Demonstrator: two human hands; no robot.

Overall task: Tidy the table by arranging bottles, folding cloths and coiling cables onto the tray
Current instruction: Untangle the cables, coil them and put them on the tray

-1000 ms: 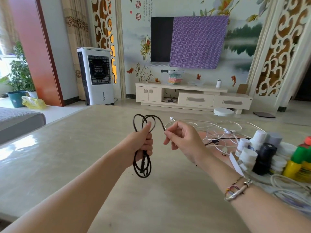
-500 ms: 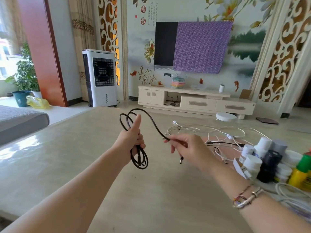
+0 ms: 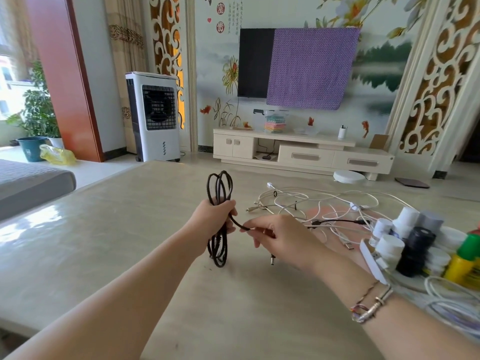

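Coiling is nearly finished on the thin black rubber-sheathed cable (image 3: 219, 219), which hangs as a long bundle of loops above the pale glossy stone-patterned desk (image 3: 104, 242), its lower end close to the surface. The left hand (image 3: 214, 219) grips the bundle round its middle, fingers curled tight; the right hand (image 3: 280, 240) pinches the short free tail just beside it, with the small metal barrel plug (image 3: 272, 261) dangling below. If the tail is pulled too hard, the loops could slide through the left grip and spring apart, and a slack last wrap would likely unravel once set down. Swinging right, the plug might snag the tangle of loose white cables (image 3: 311, 203) lying near, or knock the cluster of white-capped and black plastic bottles (image 3: 405, 240) on the white tray (image 3: 371, 263).
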